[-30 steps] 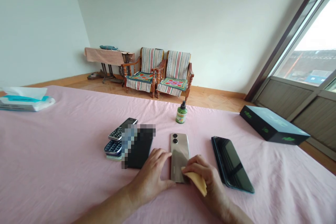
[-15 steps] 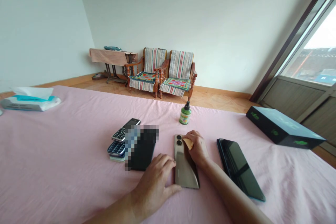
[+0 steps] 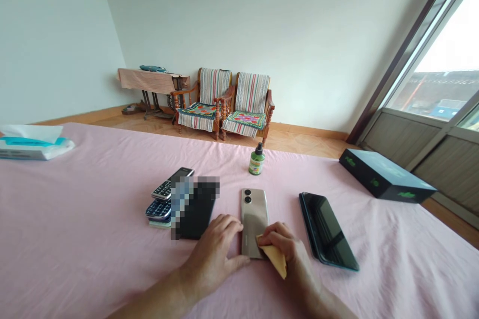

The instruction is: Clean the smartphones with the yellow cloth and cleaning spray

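Note:
A gold smartphone (image 3: pixel 254 214) lies back up on the pink cloth, its two round camera lenses at the far end. My left hand (image 3: pixel 215 246) steadies it, fingers against its left edge and thumb at the near left corner. Bunched in my right hand (image 3: pixel 286 246) is a yellowish wiping cloth (image 3: pixel 276 259), pressed onto the lower right part of the phone's back. Left of my left hand lies a flat black item (image 3: pixel 200 212), partly pixelated. To the right of my right hand, a dark smartphone (image 3: pixel 329 229) rests screen up on another flat dark thing.
Keypad phones (image 3: pixel 164 194) are stacked at the left. Behind the gold phone stands a green spray bottle (image 3: pixel 256 160). A tissue pack (image 3: pixel 35 148) lies far left, a black box (image 3: pixel 385 177) far right. Two wooden chairs (image 3: pixel 245 97) stand beyond the pink-covered surface (image 3: pixel 93 239).
My right hand has slid the cloth from near the camera lenses down to the phone's near end. My left hand stays at the phone's edge. The view has shifted slightly right.

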Available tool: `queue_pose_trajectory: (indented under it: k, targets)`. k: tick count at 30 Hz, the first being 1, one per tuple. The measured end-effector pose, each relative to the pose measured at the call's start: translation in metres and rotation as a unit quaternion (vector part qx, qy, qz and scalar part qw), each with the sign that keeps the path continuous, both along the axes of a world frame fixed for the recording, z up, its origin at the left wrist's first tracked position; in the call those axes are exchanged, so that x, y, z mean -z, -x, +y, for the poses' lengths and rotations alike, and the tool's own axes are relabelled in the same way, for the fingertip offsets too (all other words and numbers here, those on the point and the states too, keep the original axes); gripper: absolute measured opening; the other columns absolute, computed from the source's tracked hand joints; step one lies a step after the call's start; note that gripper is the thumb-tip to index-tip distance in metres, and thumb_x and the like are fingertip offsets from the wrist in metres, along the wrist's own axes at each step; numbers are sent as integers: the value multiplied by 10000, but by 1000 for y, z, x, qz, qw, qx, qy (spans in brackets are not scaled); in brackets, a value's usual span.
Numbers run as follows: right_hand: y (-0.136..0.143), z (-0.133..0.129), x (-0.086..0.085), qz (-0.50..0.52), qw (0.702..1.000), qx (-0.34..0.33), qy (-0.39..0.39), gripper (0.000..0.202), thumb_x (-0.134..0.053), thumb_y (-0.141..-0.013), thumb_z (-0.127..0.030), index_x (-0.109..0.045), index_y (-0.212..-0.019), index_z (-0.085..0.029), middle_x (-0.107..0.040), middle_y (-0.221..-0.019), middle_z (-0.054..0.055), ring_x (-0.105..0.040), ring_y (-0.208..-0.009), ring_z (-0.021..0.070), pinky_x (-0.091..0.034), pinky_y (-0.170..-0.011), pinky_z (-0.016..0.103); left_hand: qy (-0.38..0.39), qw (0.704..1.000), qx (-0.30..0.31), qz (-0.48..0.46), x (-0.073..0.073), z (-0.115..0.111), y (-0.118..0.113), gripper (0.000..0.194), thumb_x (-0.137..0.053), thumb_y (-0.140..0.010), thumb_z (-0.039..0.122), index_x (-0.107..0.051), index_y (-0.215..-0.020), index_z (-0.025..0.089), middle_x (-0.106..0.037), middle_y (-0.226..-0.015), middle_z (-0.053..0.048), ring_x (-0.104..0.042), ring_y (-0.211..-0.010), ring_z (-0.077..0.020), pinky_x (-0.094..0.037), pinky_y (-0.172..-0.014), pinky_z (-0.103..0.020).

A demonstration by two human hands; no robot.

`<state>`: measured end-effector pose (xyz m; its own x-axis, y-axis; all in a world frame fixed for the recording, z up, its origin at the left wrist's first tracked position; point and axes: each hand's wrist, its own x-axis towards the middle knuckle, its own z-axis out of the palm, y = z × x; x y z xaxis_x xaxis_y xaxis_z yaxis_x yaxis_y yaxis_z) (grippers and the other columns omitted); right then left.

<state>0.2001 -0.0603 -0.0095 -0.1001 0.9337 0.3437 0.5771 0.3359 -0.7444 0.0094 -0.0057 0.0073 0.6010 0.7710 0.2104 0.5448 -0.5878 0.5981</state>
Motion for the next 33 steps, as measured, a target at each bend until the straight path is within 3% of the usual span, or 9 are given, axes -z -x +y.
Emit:
queue_pose_trajectory:
  k: [6, 10, 15, 18, 21, 25, 30, 33]
  targets:
    - [-1, -24, -4, 1, 996, -70, 51, 163, -671, -613, -119, -690, -746, -212, -613, -838, 43, -585, -792, 187, -407, -669, 259, -6, 1000, 3, -7, 0, 1, 1, 419, -822, -619, 140, -589, -964, 189, -589, -1004, -40, -531, -981, -241, -439, -874, -369]
    - [-6, -22, -20, 15, 996, -75, 51, 142, -609, -726, -130, -707, -764, -226, -620, -835, 38, -596, -749, 153, -417, -654, 242, -15, 1000, 4, 15, -1, -2, 1, 389, -821, -639, 189, -599, -959, 192, -598, -991, -36, -529, -968, -246, -434, -861, -375]
    - [-9, 38, -32, 44, 997, 24, -50, 145, -573, -768, -130, -694, -794, -205, -624, -809, 42, -599, -748, 159, -445, -673, 254, -30, 998, -7, 48, 0, -8, 1, 255, -784, -700, 206, -621, -896, 195, -599, -933, -22, -532, -918, -236, -427, -823, -359]
    - [-4, 82, -17, 22, 995, 47, -90, 259, -528, -700, -14, -702, -762, -195, -618, -786, 42, -586, -719, 156, -446, -663, 260, -30, 998, -13, 49, 1, -8, 0, 257, -793, -691, 197, -625, -885, 197, -599, -926, -16, -532, -912, -229, -422, -815, -343]
    - [3, 101, 2, -2, 994, 45, -102, 290, -527, -658, 22, -705, -738, -192, -611, -767, 45, -575, -739, 171, -442, -676, 275, -21, 999, -14, 43, 2, -7, 1, 290, -806, -672, 186, -626, -899, 201, -603, -929, -10, -532, -917, -223, -416, -821, -333]
    - [6, 77, 9, -15, 995, 24, -91, 282, -544, -642, 23, -698, -744, -190, -609, -771, 47, -563, -766, 178, -432, -673, 271, -10, 999, -20, 37, 2, -6, 1, 289, -803, -662, 159, -625, -886, 203, -600, -928, -1, -529, -906, -210, -407, -826, -320]
    - [8, 28, -9, -22, 997, -73, -22, 199, -622, -611, -20, -693, -702, -182, -590, -750, 28, -563, -718, 155, -407, -618, 238, 5, 999, -21, 50, -1, -6, 0, 175, -746, -702, 138, -600, -780, 193, -594, -874, 11, -530, -867, -194, -408, -770, -292]
    - [8, 35, -16, -24, 995, -92, 6, 254, -567, -618, 20, -690, -699, -186, -586, -746, 11, -564, -697, 132, -411, -609, 216, 1, 998, -20, 60, -3, -6, 0, 165, -741, -711, 144, -598, -774, 195, -597, -872, 6, -536, -866, -198, -415, -757, -293]
